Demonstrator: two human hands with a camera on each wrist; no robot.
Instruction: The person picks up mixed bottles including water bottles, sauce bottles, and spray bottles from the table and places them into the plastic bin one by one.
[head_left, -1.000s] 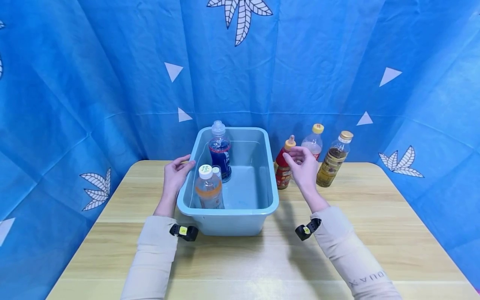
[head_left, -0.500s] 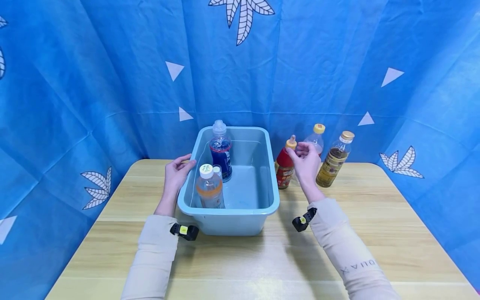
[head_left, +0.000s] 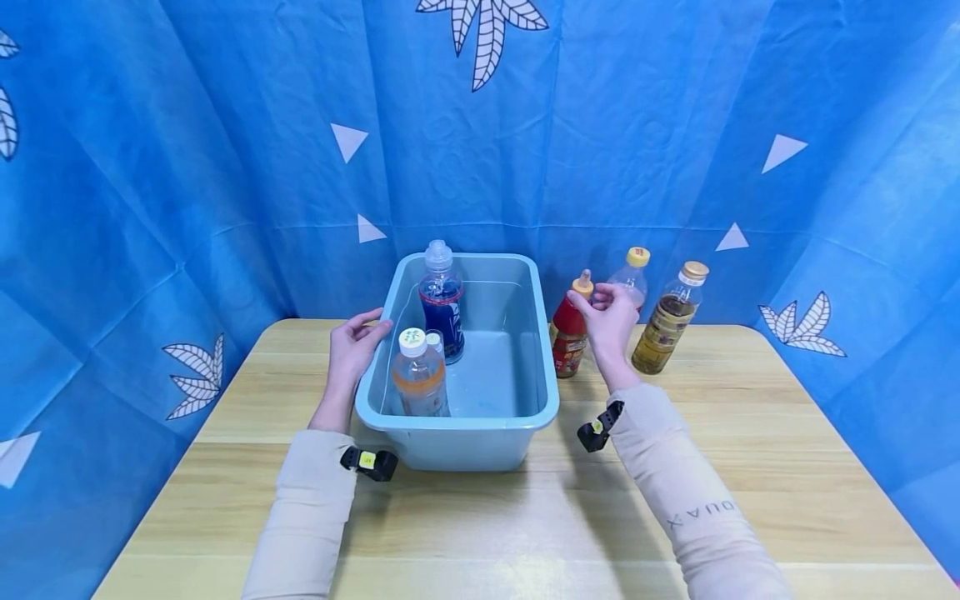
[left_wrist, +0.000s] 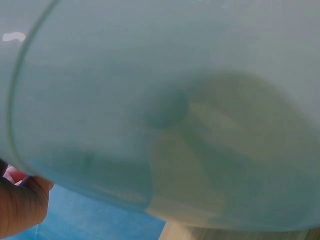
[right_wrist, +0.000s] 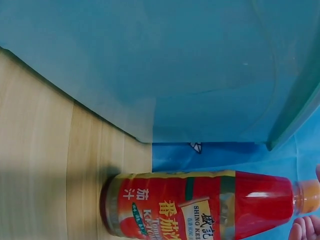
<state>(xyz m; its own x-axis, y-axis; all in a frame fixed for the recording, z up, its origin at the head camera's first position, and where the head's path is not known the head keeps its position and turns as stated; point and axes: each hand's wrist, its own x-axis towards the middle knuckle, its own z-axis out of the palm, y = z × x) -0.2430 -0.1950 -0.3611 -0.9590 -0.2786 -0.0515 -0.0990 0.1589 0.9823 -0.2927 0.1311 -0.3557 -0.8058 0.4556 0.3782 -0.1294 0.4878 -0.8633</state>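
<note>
My left hand (head_left: pixel 352 346) holds the left rim of a light blue plastic basin (head_left: pixel 468 425); in the left wrist view, the thumb (left_wrist: pixel 25 205) lies by the rim, and its full contact is hidden. To the basin's right, my right hand (head_left: pixel 609 327) pinches the neck of a red ketchup bottle (head_left: pixel 568 337) with an orange cap. The right wrist view shows the bottle's label (right_wrist: pixel 175 206) and fingertips (right_wrist: pixel 302 229) by its neck. The bottle stands upright on the table, close to the basin.
Inside the basin stand a blue-labelled bottle (head_left: pixel 442 304), an orange-banded bottle (head_left: pixel 422 385) and a small white-capped bottle (head_left: pixel 435 342). A yellow-capped bottle (head_left: pixel 632 279) is behind my right hand, with a bottle of golden liquid (head_left: pixel 665 325) beside it. A blue curtain (head_left: pixel 465 167) backs the table.
My right hand has moved left to the ketchup bottle and closed its thumb and fingers about the neck. My left hand and the basin have stayed in place.
</note>
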